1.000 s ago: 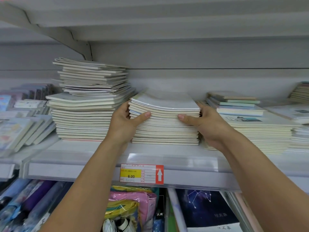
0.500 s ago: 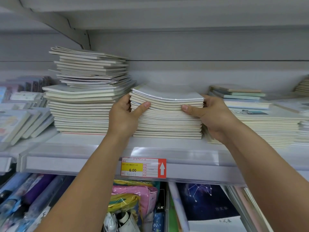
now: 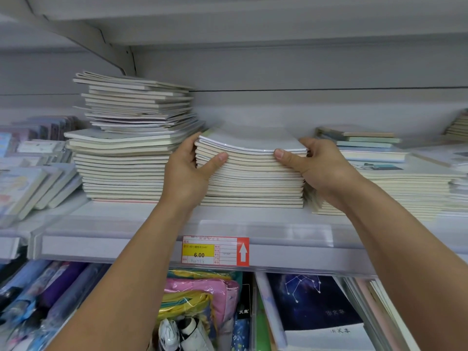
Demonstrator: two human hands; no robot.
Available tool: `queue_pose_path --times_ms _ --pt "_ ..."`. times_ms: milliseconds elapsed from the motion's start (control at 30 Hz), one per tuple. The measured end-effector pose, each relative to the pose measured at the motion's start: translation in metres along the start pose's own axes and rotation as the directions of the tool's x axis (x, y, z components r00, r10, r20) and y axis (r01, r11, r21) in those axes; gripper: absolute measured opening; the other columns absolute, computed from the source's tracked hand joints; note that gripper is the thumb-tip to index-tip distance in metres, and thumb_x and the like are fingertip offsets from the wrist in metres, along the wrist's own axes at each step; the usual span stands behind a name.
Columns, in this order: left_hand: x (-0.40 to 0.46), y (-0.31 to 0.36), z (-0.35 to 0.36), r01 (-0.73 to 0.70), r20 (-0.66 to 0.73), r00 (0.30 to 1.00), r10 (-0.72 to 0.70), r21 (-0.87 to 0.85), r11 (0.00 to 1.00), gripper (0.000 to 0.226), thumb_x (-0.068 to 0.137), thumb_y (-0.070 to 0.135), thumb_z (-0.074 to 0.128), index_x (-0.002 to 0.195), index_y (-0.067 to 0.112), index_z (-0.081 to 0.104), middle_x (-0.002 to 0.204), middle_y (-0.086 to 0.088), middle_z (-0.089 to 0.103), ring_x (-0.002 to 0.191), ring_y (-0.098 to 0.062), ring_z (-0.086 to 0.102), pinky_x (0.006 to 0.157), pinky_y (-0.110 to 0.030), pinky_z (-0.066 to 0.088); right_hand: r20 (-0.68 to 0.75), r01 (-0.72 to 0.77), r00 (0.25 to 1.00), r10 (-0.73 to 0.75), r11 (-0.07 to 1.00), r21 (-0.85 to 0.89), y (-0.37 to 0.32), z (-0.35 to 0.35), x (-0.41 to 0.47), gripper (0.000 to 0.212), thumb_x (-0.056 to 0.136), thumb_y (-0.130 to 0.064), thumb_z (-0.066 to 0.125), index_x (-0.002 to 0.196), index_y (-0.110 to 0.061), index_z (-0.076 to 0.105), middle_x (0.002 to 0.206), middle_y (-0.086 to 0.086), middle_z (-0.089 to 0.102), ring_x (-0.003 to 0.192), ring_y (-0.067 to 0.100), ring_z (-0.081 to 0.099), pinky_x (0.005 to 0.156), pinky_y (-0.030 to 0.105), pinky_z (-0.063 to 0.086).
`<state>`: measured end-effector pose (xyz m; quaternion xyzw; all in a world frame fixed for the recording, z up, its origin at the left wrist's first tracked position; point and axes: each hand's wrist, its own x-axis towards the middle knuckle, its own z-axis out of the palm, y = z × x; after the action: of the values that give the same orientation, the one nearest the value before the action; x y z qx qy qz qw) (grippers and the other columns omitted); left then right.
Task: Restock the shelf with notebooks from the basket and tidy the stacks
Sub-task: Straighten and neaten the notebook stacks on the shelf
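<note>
Grey metal shop shelving, pale back panel, another board overhead. We're at the upper shelf (image 3: 121, 214), clear plastic rail along its front edge w/ a red-yellow price tag (image 3: 215, 250) reading 6.00 near mid-rail.

Middle notebook stack (image 3: 253, 178) sits at shelf centre, close to front edge, cream page edges facing us; top notebooks bow upward at their left side. Our left hand (image 3: 186, 173) grips the stack's left side: thumb laid across the front of the upper notebooks, fingers curled round behind, out of sight. Our right hand (image 3: 316, 165) grips the right side the same way, thumb on the front edge just under the top cover, fingers wrapped over the top right corner.

Tall left stack (image 3: 126, 148) stands just beside, toward shelf's left end; untidy, upper notebooks skewed and overhanging. Right stack (image 3: 395, 183) lower, touching our right wrist; a few green-edged notebooks (image 3: 359, 140) on top.

Lower shelf, below the rail: pink-yellow pouches (image 3: 200, 295) centre, dark star-pattern notebook (image 3: 314, 302) to the right, umbrellas (image 3: 38, 295) at left, we think; blurry.
</note>
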<state>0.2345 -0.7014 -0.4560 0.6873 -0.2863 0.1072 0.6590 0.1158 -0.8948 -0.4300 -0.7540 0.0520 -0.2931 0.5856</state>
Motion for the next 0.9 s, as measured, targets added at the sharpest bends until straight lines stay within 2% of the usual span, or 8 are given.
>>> queue_pose_path --times_ms 100,267,367,467,567,700,800,900 --pt "-0.001 0.0 0.003 0.006 0.034 0.999 -0.007 0.055 0.998 0.073 0.068 0.035 0.087 0.131 0.029 0.052 0.114 0.012 0.069 0.106 -0.009 0.065 0.098 -0.037 0.052 0.093 -0.05 0.994 0.053 0.998 -0.039 -0.004 -0.005 0.002 0.032 0.08 -0.008 0.079 0.11 -0.005 0.07 0.104 0.007 0.076 0.096 0.022 0.073 0.088 0.035 0.059" --pt "-0.002 0.0 0.004 0.01 0.011 1.0 -0.011 0.07 0.997 0.063 0.07 0.034 0.086 0.125 0.027 0.056 0.112 0.011 0.07 0.104 -0.012 0.066 0.096 -0.039 0.053 0.009 0.004 1.0 -0.003 0.989 -0.15 -0.001 -0.007 0.004 0.024 0.077 -0.013 0.082 0.098 -0.006 0.074 0.09 0.003 0.076 0.087 0.021 0.072 0.085 0.034 0.058" --pt "-0.003 0.001 0.004 0.011 0.005 1.0 -0.011 0.069 0.998 0.062 0.064 0.035 0.089 0.117 0.025 0.059 0.107 0.011 0.071 0.1 -0.01 0.067 0.094 -0.039 0.055 -0.001 0.023 1.0 -0.024 0.984 -0.177 0.0 -0.007 0.003 0.028 0.075 -0.016 0.085 0.099 -0.006 0.075 0.092 0.006 0.077 0.091 0.024 0.074 0.09 0.041 0.058" --pt "-0.004 0.002 0.001 0.028 -0.02 0.999 -0.027 0.036 0.999 0.072 0.05 0.038 0.092 0.113 0.023 0.059 0.104 0.01 0.072 0.099 -0.01 0.068 0.091 -0.037 0.056 0.03 0.029 0.999 -0.026 0.993 -0.116 -0.004 -0.006 -0.003 0.033 0.074 -0.003 0.083 0.105 -0.001 0.073 0.088 0.003 0.077 0.085 0.015 0.074 0.084 0.029 0.059" --pt "-0.004 0.0 -0.002 0.044 -0.022 0.999 -0.043 0.03 0.999 0.073 0.047 0.041 0.092 0.109 0.023 0.06 0.103 0.009 0.073 0.097 -0.01 0.07 0.09 -0.038 0.056 0.04 0.023 0.999 -0.021 0.999 -0.049 -0.008 -0.009 -0.007 0.035 0.072 0.004 0.082 0.105 0.002 0.072 0.088 0.006 0.077 0.08 0.013 0.074 0.072 0.021 0.058" --pt "-0.003 0.0 0.002 0.029 -0.033 0.999 -0.025 0.107 0.994 0.066 0.054 0.041 0.091 0.109 0.021 0.062 0.101 0.009 0.073 0.094 -0.01 0.069 0.089 -0.038 0.057 -0.007 0.024 1.0 -0.025 0.994 -0.104 -0.006 -0.012 -0.003 0.024 0.075 0.0 0.081 0.097 -0.006 0.073 0.065 -0.011 0.072 0.065 0.003 0.069 0.066 0.015 0.054" --pt "-0.004 0.001 0.005 0.019 -0.053 0.999 -0.012 0.134 0.991 0.062 0.058 0.041 0.091 0.109 0.021 0.062 0.101 0.01 0.073 0.094 -0.011 0.069 0.089 -0.039 0.057 -0.043 0.046 0.998 -0.056 0.976 -0.215 -0.006 -0.011 -0.002 0.023 0.073 -0.009 0.085 0.093 -0.01 0.075 0.077 -0.006 0.075 0.073 0.007 0.071 0.078 0.025 0.057" --pt "-0.008 0.004 0.006 0.007 -0.063 0.998 0.003 0.156 0.988 0.06 0.06 0.04 0.091 0.108 0.022 0.061 0.1 0.011 0.072 0.094 -0.009 0.068 0.089 -0.037 0.056 0.009 -0.005 1.0 0.007 0.965 -0.264 -0.009 -0.013 -0.002 0.032 0.07 -0.011 0.087 0.099 -0.007 0.075 0.09 0.001 0.077 0.085 0.015 0.074 0.084 0.028 0.059"
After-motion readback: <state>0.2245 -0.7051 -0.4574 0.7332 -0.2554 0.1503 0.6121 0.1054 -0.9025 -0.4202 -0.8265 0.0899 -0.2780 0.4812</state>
